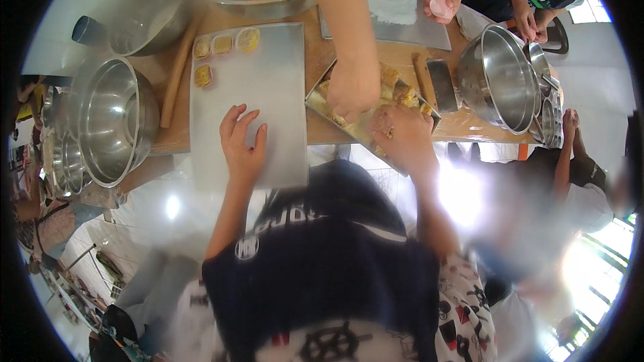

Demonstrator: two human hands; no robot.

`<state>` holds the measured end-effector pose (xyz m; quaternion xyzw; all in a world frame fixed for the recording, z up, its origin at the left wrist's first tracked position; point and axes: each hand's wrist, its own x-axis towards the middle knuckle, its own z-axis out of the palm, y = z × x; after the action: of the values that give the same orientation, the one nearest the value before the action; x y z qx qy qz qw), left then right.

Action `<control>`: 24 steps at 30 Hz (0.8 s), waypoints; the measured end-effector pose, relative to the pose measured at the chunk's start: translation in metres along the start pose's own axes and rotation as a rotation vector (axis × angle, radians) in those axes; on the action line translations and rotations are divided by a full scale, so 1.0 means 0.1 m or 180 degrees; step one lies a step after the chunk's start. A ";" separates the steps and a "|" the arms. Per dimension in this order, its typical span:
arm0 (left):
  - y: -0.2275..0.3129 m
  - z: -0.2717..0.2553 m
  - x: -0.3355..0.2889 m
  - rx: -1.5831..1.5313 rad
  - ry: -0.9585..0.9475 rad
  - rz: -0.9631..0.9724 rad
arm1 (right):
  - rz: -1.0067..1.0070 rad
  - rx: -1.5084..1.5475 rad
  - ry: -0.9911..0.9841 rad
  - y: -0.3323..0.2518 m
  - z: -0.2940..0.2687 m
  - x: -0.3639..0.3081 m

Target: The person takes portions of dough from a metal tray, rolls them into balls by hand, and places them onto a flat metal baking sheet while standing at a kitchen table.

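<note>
My left hand (pixel 241 141) hovers over the pale flat tray (pixel 268 74), its fingers bent but apart, holding nothing. Several small yellow-topped pieces in pale wrappers (pixel 222 43) sit at that tray's far left corner. My right hand (pixel 406 137) reaches into a slanted metal tray (pixel 322 97) of crumbly yellow-brown food (pixel 402 94). Its fingers are curled with crumbs on them; what lies inside them is hidden. Beside it, another person's hand (pixel 353 90) comes from the far side into the same tray, fingers down.
Large steel bowls (pixel 111 121) stand at left, with another steel bowl (pixel 496 80) at right. A wooden rolling pin (pixel 180 77) lies left of the pale tray. At the far side a co-worker's hand (pixel 444 3) holds a pale round piece, near white powder (pixel 389 1) on a board.
</note>
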<state>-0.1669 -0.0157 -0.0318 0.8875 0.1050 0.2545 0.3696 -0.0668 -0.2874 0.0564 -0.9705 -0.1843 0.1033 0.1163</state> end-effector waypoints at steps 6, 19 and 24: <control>0.00 -0.08 0.09 0.0092 0.0076 0.0099 | -0.0223 0.0201 0.0375 0.01 0.08 -0.11; 0.09 -0.13 -0.06 -0.0025 0.0034 -0.0550 | -0.0701 0.0882 -0.0193 0.06 -0.04 -0.13; 0.07 -0.13 -0.07 -0.0124 0.0136 -0.0689 | -0.1041 0.1168 -0.0091 -0.01 -0.15 -0.10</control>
<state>-0.1797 -0.0156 -0.0213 0.8579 0.2031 0.2340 0.4099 -0.0727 -0.2934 0.0719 -0.8888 -0.3187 0.1285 0.3032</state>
